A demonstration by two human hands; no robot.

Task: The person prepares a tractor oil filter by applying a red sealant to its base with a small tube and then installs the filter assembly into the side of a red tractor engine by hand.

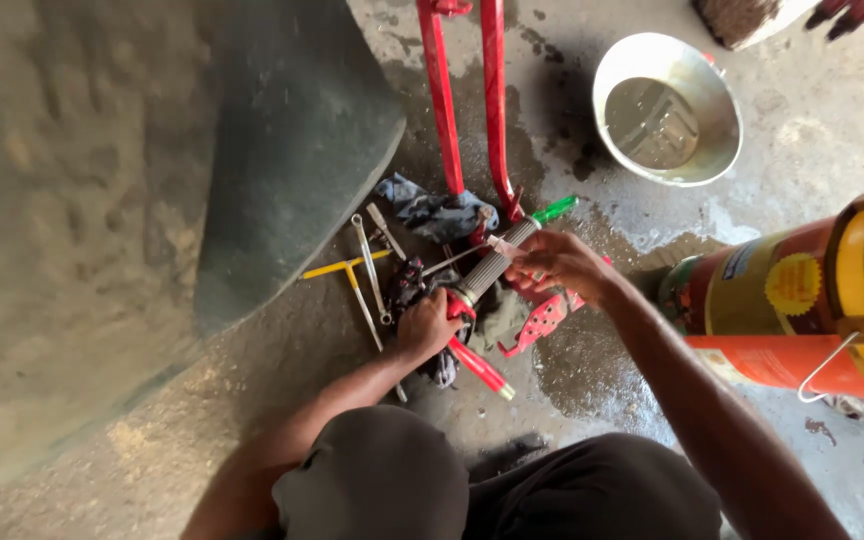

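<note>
The ribbed metal cylinder [494, 262] is held slantwise just above the floor [592, 370]: the left hand [428, 325] is clenched around its lower end by the red handle [477, 366], the right hand [552, 262] pinching its upper end. Spanners [370, 265], a blue rag [432, 208] and a metal basin [668, 108] lie nearby. It looks like fitting work needing a steady grip.

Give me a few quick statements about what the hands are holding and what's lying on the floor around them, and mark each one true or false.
1. The left hand grips the lower end of a ribbed grey handlebar grip. True.
2. The right hand rests on the floor. False: it holds the grip's upper end.
3. The metal bowl contains liquid. True.
4. The yellow T-handle wrench is in the right hand. False: it lies on the floor.
5. A blue rag lies near the red tubes. True.
</note>
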